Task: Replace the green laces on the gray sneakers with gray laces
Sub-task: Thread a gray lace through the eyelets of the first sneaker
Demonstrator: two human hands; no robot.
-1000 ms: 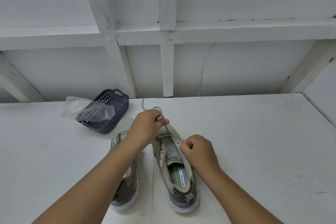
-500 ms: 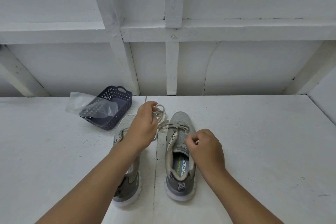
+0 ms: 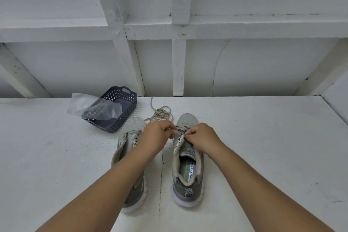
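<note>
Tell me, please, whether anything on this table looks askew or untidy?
Yes: the dark basket sits tilted, with a clear plastic bag draped over its rim, and a loose lace lies tangled beyond the sneakers' toes.

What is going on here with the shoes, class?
A person is lacing the right-hand gray mesh sneaker on the white table. The left hand and right hand each pinch the pale gray lace near the lowest eyelets; its slack lies heaped beyond the toes. The other gray sneaker has bare eyelets. A dark perforated plastic basket sits behind.
</note>
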